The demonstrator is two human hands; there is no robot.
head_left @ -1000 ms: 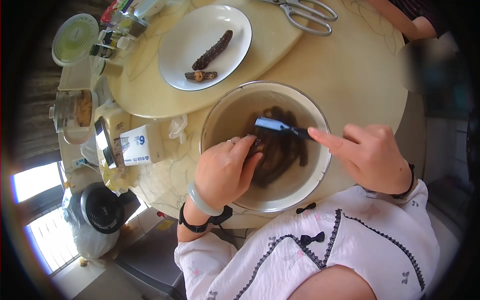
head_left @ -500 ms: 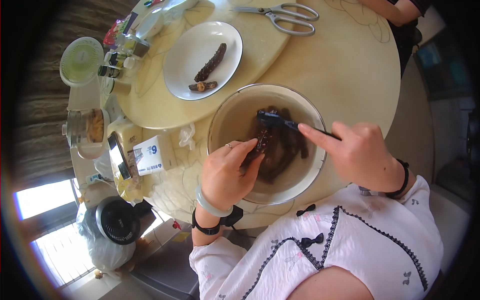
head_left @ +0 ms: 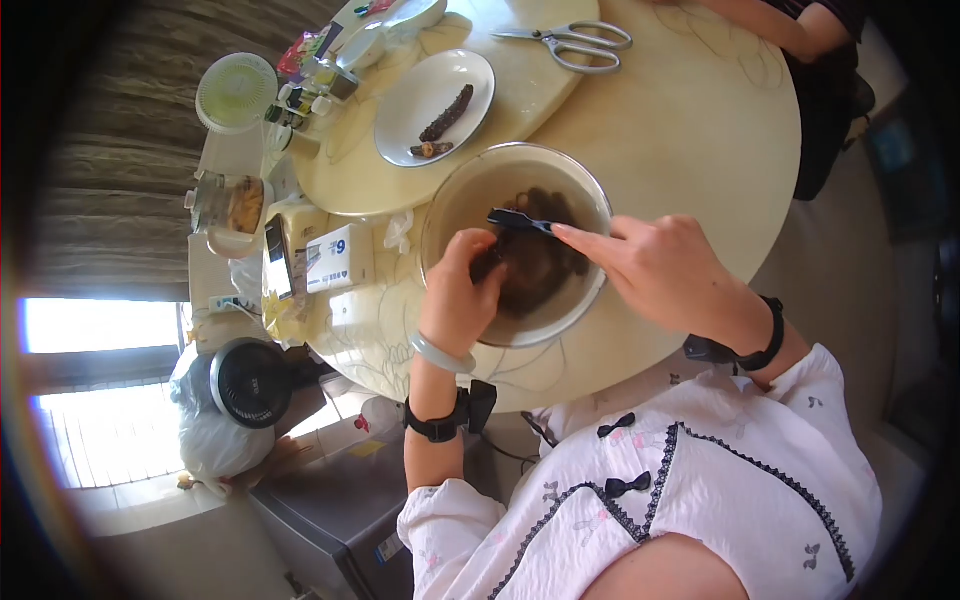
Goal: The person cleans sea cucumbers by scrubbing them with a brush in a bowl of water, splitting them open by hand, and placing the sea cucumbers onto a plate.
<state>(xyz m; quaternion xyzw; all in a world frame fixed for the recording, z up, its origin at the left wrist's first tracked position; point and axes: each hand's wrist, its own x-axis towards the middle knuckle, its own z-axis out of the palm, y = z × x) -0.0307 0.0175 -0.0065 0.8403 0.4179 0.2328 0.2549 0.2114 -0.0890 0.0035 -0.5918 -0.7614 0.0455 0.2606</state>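
A white enamel basin [head_left: 449, 192] of cloudy water stands before me, with several dark sea cucumbers [head_left: 545, 285] lying in it. My left hand [head_left: 455, 300], at the basin's left side, pinches a dark sea cucumber [head_left: 485, 263], mostly hidden by the fingers. In my right hand [head_left: 670, 270] is a dark toothbrush [head_left: 512, 219], index finger stretched along its handle. Its head lies over the basin, just above and right of the left fingertips. Behind the basin, a white plate [head_left: 405, 112] bears one whole sea cucumber [head_left: 447, 114] and a shorter piece [head_left: 431, 150].
Scissors [head_left: 580, 45] lie on the raised round tabletop. To the left are a tissue box [head_left: 340, 258], a phone [head_left: 278, 258], a glass pot [head_left: 232, 205] and several small jars. Another person's arm [head_left: 780, 25] rests at the far right edge. A black fan [head_left: 252, 382] stands lower left.
The view has shifted, so the table items appear farther right and smaller. The brush head has come off the held sea cucumber's far end, and the left hand has turned, hiding more of it.
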